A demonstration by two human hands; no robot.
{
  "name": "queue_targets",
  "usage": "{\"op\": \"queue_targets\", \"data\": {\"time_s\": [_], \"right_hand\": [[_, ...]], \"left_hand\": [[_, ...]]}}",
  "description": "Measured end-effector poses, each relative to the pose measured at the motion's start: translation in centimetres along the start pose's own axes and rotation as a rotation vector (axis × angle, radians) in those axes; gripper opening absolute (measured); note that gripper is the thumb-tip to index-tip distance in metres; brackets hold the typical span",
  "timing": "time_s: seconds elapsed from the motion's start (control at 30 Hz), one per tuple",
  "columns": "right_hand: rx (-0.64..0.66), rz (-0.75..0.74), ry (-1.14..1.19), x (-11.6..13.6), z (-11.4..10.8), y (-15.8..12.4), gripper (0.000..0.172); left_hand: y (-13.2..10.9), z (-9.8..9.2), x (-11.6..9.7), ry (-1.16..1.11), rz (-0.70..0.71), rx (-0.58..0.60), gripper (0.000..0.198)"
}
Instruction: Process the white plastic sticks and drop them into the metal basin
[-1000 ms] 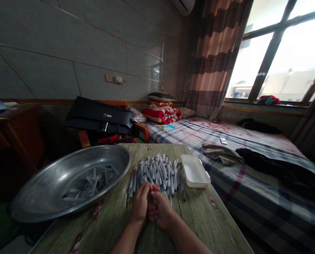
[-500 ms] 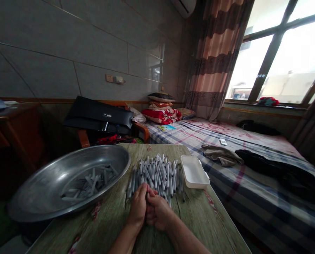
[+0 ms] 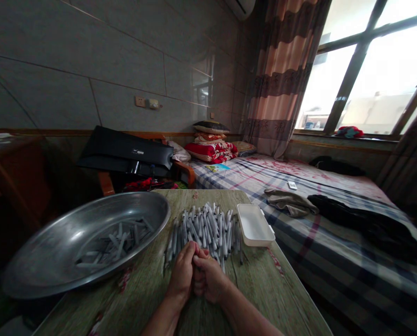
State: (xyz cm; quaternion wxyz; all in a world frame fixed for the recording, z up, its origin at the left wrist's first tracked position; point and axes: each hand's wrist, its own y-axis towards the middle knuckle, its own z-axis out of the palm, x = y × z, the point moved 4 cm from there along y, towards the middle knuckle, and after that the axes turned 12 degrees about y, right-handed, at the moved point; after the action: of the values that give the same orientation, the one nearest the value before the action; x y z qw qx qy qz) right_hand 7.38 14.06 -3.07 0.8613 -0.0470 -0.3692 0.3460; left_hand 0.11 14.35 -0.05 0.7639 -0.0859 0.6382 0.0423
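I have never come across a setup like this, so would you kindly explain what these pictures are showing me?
There is no machine here: a person works with two bare hands. Every picture comes from one camera worn on the person's head, looking forward and down, so the forearms enter from the bottom edge.

On the wood-patterned table lies a pile of slim, whitish pen-like tubes, many with dark ends. To its left is a large metal basin with more such pieces inside; to its right, an open white box. A bed stands beyond.

The left hand and right hand meet at the near side of the pile. Their fingers hide whatever may be between them, so I cannot tell what is held.
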Motion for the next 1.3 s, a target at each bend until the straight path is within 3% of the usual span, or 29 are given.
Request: {"op": "queue_targets", "data": {"time_s": [0.17,0.4,0.57,0.63,0.73,1.07,1.3], "right_hand": [[0.025,-0.068,-0.043,0.2,0.2,0.3,0.034],[0.061,-0.348,-0.184,1.4,0.5,0.3,0.051],[0.013,-0.220,-0.013,1.4,-0.1,0.1,0.071],[-0.008,-0.171,0.010,1.2,0.0,-0.1,0.063],[-0.047,-0.144,-0.019,0.9,0.2,-0.2,0.038],[-0.073,-0.141,-0.212,0.8,1.4,-0.7,0.048],[0.024,-0.115,-0.101,0.5,0.7,-0.2,0.050]], "left_hand": [[0.1,-0.4,-0.7,0.079,0.069,-0.050,0.035],[0.7,-1.3,-0.9,0.194,0.163,-0.134,0.031],[0.6,-0.8,-0.2,-0.017,-0.014,-0.177,0.029],[0.5,-0.6,0.0,-0.058,-0.058,-0.185,0.027],[0.6,-0.2,0.0,-0.056,-0.040,-0.128,0.031],[0.7,-0.3,-0.1,-0.055,-0.035,-0.179,0.034],[1.3,-1.2,0.2,-0.091,-0.011,-0.152,0.036]]}}
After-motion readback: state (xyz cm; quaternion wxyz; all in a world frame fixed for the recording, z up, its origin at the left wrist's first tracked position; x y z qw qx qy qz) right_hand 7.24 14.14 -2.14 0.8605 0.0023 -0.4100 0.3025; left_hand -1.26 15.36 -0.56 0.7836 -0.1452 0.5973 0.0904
